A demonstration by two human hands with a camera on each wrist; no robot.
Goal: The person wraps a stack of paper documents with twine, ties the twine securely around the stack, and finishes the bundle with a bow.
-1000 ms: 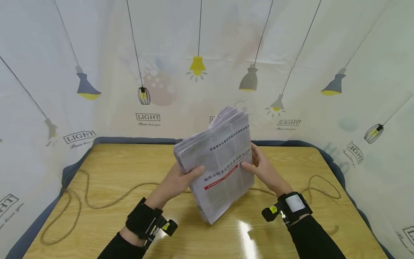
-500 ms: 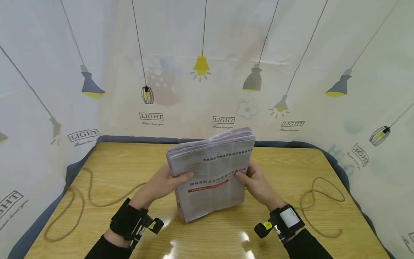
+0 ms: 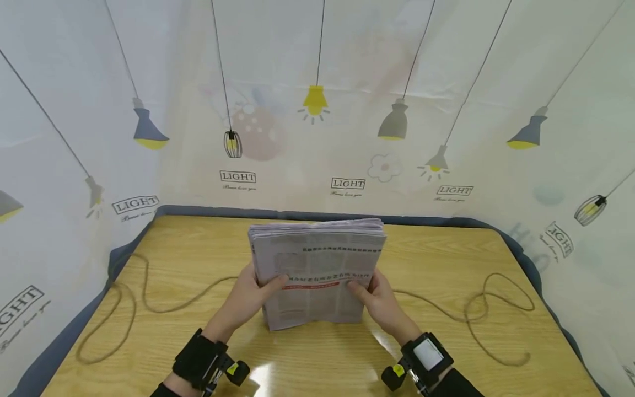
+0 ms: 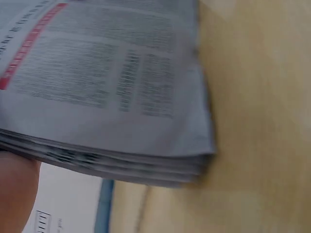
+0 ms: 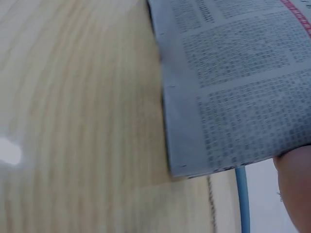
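A thick stack of folded newspapers (image 3: pixel 317 303) stands nearly upright over the middle of the table, its printed front with a red strip facing me. My left hand (image 3: pixel 250 295) grips the stack's left edge, thumb across the front. On the opposite edge my right hand (image 3: pixel 382 303) holds it the same way. The other fingers are hidden behind the papers. In the left wrist view the newspapers (image 4: pixel 107 97) show layered edges; in the right wrist view their lower corner (image 5: pixel 194 150) is close to the wood. A brown rope (image 3: pixel 183 306) lies behind the stack.
The rope forms a loop at the table's left and a loose tangle (image 3: pixel 478 317) at its right. Behind the wooden table (image 3: pixel 317 364) runs a dark blue edge (image 3: pixel 421 220), then a light wall covering (image 3: pixel 278 187) printed with lamps.
Both hands have brought the newspaper stack lower and toward the left, turning it from slanted to nearly level along its top. The grip on both sides stays.
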